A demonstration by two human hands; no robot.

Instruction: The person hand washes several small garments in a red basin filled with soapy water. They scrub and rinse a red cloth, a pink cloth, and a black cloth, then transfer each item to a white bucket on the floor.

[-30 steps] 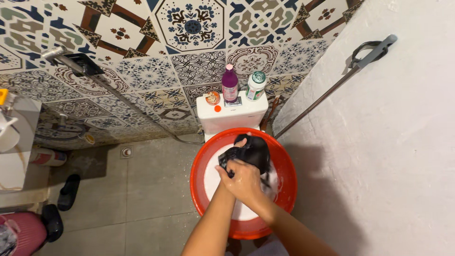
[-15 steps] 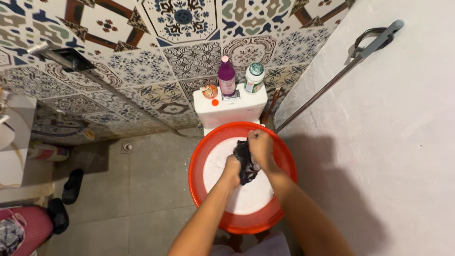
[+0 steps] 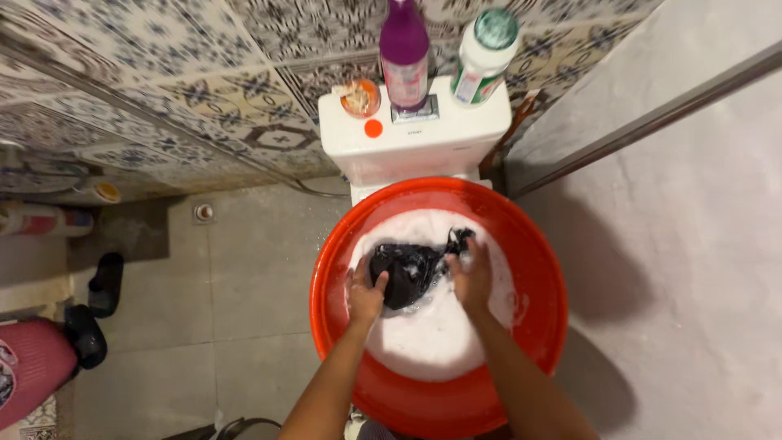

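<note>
A red plastic basin (image 3: pixel 538 326) fills the middle of the view, holding white soapy water (image 3: pixel 432 342). In the foam, toward the basin's 12 o'clock side, lies a black wet garment (image 3: pixel 407 269), bunched into a dark lump with one end trailing toward 1 o'clock.

The left hand (image 3: pixel 365 295) sits at the garment's 8 o'clock edge; its fingers (image 3: pixel 376 283) are curled and pressed together, pinching the cloth at that side. The right hand (image 3: pixel 471 277) lies at the garment's 3 o'clock edge, palm down on the suds, its fingers (image 3: pixel 466 259) close together and touching the trailing end of the cloth; whether they grip it or only press on it cannot be told. Both forearms enter from 6 o'clock.

Just beyond the basin at 12 o'clock stands a white toilet tank (image 3: pixel 415 147). On its lid, from 10 to 2 o'clock, are a small orange dish (image 3: pixel 361 98), a purple bottle (image 3: pixel 404 53) and a white bottle with a green cap (image 3: pixel 486 50), all upright and near one another. Patterned tiles (image 3: pixel 163 90) cover the wall behind. A plain grey wall (image 3: pixel 700 244) rises at 3 o'clock, with a long dark rod (image 3: pixel 652 122) leaning across it. On the grey floor (image 3: pixel 244 285) at 9 o'clock lie black slippers (image 3: pixel 102 285), a floor drain (image 3: pixel 204 213) and, at 8 o'clock, part of a pink container (image 3: pixel 32 367).
</note>
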